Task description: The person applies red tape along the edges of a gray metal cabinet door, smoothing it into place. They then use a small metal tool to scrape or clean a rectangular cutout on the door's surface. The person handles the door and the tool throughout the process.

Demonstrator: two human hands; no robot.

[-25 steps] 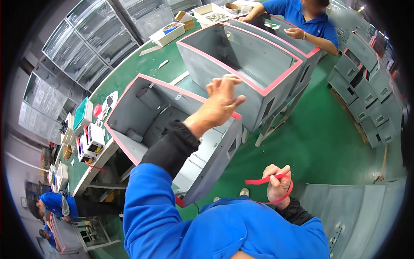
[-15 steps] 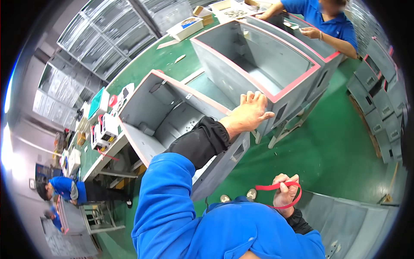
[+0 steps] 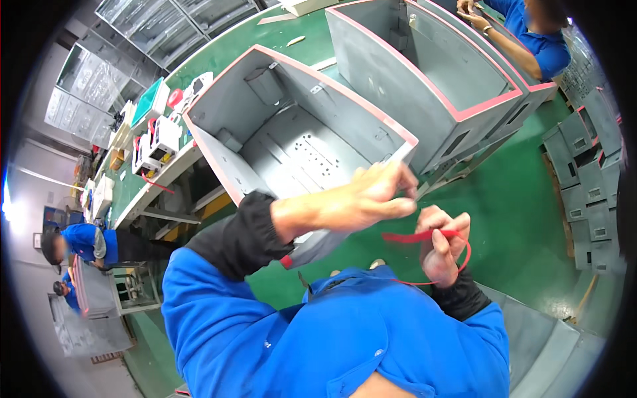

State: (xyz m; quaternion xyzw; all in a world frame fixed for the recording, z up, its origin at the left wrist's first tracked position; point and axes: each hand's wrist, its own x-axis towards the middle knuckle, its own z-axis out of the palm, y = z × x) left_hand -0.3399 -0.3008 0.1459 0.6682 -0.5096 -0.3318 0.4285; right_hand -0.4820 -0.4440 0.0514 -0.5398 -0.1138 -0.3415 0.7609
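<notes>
A grey metal box [image 3: 219,113] stands open-topped in front of me, with a pinkish-red rim and a group of holes in its floor. Over its near right corner is my left hand [image 3: 365,199], thumb and fingers apart and nothing seen in them. Close by on the right, my right hand [image 3: 443,249] pinches a narrow red strip [image 3: 418,236], which loops round the hand and trails toward my body. One end of the strip points at my left hand, with a gap between. A bit of red shows at the box's lower near corner.
More red-rimmed grey boxes [image 3: 424,126] stand beyond, beside a co-worker [image 3: 547,53] at the upper right. A green-topped bench [image 3: 232,43] holds tools and trays. Grey boxes [image 3: 584,192] are stacked at right. Other people [image 3: 89,242] are at far left.
My left hand has come off the neighbouring boxes' corner and moved down toward my right hand. My right hand has risen slightly, still pinching the red strip. The view has shifted.
</notes>
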